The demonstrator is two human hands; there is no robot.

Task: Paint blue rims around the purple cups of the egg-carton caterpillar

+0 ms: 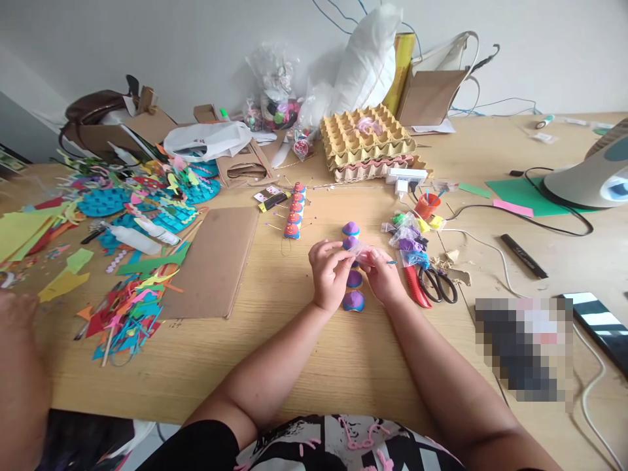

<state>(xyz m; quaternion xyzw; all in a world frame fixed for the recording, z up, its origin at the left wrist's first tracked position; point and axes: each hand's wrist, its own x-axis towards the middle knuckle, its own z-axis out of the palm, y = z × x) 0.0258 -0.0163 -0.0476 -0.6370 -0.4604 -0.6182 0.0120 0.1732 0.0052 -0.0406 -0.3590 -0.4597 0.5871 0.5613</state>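
Note:
My left hand [330, 275] and my right hand [383, 275] meet over the middle of the table. Between their fingertips they pinch a small clear plastic bag [360, 252] with something pinkish in it. A thin blue stick [391, 262] pokes out by my right fingers; what it belongs to is hidden. Below the hands runs a row of purple and blue egg-carton cups [353, 301], partly covered by my fingers. Farther off to the left stands a finished-looking strip of red, white and blue cups [294, 212] with pins sticking out sideways.
Right of my hands lie bagged coloured clay [409, 242], black-handled scissors [438, 286] and an orange cup [426, 205]. Stacked egg trays [367, 137] stand at the back. Cardboard [210, 261] and paper scraps [132, 307] cover the left. Another person's arm [22, 379] rests at far left.

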